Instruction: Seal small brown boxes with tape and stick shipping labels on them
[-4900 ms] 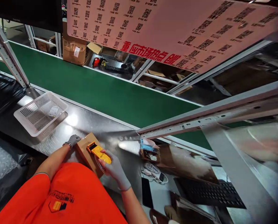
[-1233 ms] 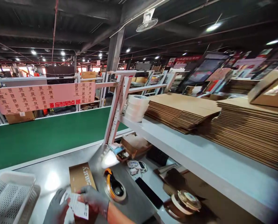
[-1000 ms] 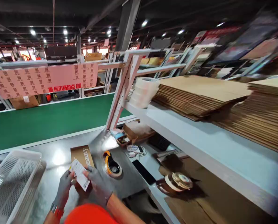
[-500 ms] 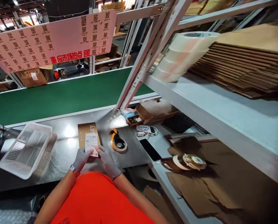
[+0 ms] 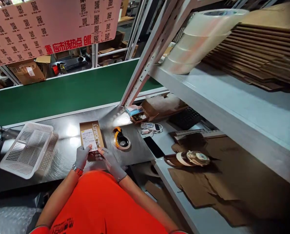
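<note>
Pressing a white label (image 5: 89,139) onto a brown box (image 5: 91,136) that lies flat on the steel tabletop (image 5: 62,152), the gloved left hand (image 5: 81,157) pinches the label's near edge while the right hand (image 5: 110,159) rests open-fingered at the box's near end. A tape dispenser (image 5: 121,140) sits just beside the box, a white basket (image 5: 28,149) further left. Uneven pressure could leave the label creased or crooked.

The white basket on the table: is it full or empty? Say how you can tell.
Empty. The basket sits upright, and its perforated floor and walls show bare, with nothing lying inside.
</note>
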`<state>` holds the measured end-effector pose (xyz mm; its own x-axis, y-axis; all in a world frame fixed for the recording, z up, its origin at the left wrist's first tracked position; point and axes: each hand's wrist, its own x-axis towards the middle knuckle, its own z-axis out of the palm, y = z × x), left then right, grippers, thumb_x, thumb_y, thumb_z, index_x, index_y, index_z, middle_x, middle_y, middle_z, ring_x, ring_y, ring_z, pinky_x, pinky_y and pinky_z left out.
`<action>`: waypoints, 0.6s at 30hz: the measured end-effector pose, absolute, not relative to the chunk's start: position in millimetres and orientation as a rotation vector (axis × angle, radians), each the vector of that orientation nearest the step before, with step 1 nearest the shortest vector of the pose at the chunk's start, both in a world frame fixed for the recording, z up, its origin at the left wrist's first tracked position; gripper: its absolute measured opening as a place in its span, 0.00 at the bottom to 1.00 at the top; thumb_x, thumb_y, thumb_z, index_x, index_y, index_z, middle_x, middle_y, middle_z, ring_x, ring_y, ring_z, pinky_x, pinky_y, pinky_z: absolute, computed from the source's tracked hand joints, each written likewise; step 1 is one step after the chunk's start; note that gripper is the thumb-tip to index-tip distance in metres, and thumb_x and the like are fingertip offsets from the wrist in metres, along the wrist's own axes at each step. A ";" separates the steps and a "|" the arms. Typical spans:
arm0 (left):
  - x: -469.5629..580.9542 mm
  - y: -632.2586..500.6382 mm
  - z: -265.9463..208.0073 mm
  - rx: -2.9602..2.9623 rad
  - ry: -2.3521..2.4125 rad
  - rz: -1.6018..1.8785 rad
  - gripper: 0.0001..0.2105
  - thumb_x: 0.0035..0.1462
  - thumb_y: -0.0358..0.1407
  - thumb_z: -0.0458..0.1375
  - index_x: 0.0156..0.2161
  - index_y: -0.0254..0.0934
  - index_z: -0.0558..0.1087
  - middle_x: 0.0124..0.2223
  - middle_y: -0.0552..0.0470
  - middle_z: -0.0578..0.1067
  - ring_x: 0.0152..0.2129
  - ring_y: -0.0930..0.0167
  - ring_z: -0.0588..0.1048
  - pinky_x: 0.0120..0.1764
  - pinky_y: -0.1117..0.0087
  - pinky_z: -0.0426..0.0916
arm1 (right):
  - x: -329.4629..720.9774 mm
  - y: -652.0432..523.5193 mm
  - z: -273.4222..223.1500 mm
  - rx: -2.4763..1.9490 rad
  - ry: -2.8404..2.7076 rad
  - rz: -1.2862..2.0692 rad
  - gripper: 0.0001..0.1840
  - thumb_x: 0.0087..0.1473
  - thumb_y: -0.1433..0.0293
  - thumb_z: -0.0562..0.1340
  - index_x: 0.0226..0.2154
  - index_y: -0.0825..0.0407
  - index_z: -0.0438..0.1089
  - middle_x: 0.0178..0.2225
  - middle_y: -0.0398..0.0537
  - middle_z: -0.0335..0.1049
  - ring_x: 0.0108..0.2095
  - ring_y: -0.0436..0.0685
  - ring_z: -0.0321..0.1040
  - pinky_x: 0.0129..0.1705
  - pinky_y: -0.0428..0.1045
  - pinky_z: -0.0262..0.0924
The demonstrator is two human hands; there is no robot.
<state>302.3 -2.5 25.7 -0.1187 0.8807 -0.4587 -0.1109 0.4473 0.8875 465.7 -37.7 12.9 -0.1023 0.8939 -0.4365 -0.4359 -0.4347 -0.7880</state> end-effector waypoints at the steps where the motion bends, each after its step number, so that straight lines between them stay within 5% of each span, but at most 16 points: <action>1: 302.3 -2.4 25.5 0.727 1.438 0.987 0.21 0.54 0.49 0.81 0.42 0.32 0.89 0.44 0.38 0.91 0.35 0.60 0.87 0.37 0.64 0.81 | 465.9 -37.1 13.6 -1.157 -0.588 1.724 0.32 0.46 0.40 0.83 0.35 0.48 0.79 0.34 0.49 0.85 0.37 0.63 0.83 0.44 0.57 0.78; 13: 299.2 1.3 21.0 0.714 1.419 0.996 0.23 0.53 0.51 0.79 0.42 0.32 0.89 0.42 0.39 0.91 0.30 0.63 0.84 0.32 0.65 0.77 | 462.9 -29.8 6.8 -1.146 -0.656 1.720 0.31 0.48 0.41 0.83 0.31 0.49 0.79 0.33 0.49 0.84 0.35 0.58 0.79 0.41 0.53 0.72; 18: 293.7 1.6 23.0 0.959 1.536 0.964 0.19 0.58 0.45 0.77 0.50 0.34 0.87 0.53 0.35 0.90 0.50 0.55 0.88 0.55 0.59 0.82 | 463.9 -25.7 5.3 -1.190 -0.691 1.670 0.32 0.46 0.40 0.84 0.31 0.51 0.83 0.34 0.50 0.85 0.34 0.56 0.77 0.39 0.51 0.70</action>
<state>293.7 1.6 23.0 -0.1428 0.9284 -0.3431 0.0951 0.3579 0.9289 463.9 -25.7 5.3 -0.0874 0.9137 -0.3970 -0.3661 -0.4001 -0.8402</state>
